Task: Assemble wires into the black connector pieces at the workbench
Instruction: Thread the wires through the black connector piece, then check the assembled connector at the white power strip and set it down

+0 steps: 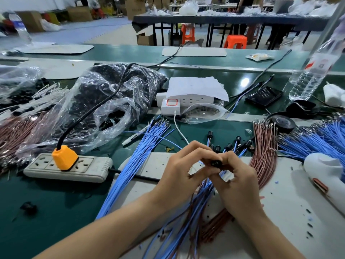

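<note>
over green workbench [56, 202], left hand [182, 169] and right hand [238, 182] pinch black connector [216, 163].

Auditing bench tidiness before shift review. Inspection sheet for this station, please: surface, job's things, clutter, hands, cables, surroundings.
Surface: green bench; grey mat under the hands.
Job's things: black connector in hand; blue wires and brown wires fanned across the mat; wired connectors behind the hands; bag of black parts at left.
Clutter: bottle, phone, tape roll, white tool.
Hands: left hand and right hand both pinch the connector with curled fingers.
Cables: orange plug in power strip; its black cord drapes over the bag; white cable runs toward the hands.
Surroundings: far tables, orange stools, boxes.
</note>
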The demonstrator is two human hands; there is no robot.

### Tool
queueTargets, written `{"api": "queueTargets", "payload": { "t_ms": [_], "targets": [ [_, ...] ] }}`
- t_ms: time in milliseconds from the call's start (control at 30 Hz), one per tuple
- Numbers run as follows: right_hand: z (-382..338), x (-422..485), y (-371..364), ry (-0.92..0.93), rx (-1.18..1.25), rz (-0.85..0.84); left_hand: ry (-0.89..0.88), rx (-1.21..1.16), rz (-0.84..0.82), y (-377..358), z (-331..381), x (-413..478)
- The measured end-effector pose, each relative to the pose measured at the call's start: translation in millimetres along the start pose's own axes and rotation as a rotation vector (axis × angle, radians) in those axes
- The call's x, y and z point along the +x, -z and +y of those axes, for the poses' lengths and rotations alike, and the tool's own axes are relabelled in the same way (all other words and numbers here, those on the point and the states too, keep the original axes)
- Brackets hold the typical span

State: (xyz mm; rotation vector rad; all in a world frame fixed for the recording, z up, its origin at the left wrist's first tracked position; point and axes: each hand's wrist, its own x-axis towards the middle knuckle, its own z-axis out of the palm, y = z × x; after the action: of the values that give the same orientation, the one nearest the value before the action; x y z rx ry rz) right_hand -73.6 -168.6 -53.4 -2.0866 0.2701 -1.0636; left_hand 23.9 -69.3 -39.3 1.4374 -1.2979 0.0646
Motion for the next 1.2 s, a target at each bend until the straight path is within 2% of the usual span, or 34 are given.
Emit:
{"api": "queueTargets", "payload": {
  "t_ms": [333, 533, 667, 733, 800, 900, 967, 1067, 1200],
  "targets": [
    [-9, 2, -1, -0.039, 0.047, 0.000, 0.009, -0.069, 0.051, 1, -3, -1],
    [-8, 2, -6, -0.091, -0.013, -0.092, -0.029, -0.019, 0.088, 1, -9, -3],
    [-7, 5, 0, -0.211, 0.052, -0.185, 0.094, -0.077, 0.063, 1, -9, -1],
    [-11, 10, 10, -0.287, 0.173, -0.248, 0.156, -0.126, 0.117, 2, -11, 1],
    [-13, 20, 18, -0.313, 0.203, -0.213, 0.212, -0.181, 0.172, 5, -15, 3],
    [-10, 49, 20, -0.319, 0.052, -0.084, 0.281, -0.259, 0.207, 7, -19, 6],
    [-3, 78, 13, -0.312, -0.115, -0.091, 0.287, -0.234, 0.204, 7, -20, 6],
    [14, 126, -11, -0.288, -0.325, -0.179, 0.268, -0.170, 0.200, 9, -22, 5],
    [40, 161, -65, -0.318, -0.525, -0.404, 0.306, -0.185, 0.164, 11, -22, 3]
  ]
}}
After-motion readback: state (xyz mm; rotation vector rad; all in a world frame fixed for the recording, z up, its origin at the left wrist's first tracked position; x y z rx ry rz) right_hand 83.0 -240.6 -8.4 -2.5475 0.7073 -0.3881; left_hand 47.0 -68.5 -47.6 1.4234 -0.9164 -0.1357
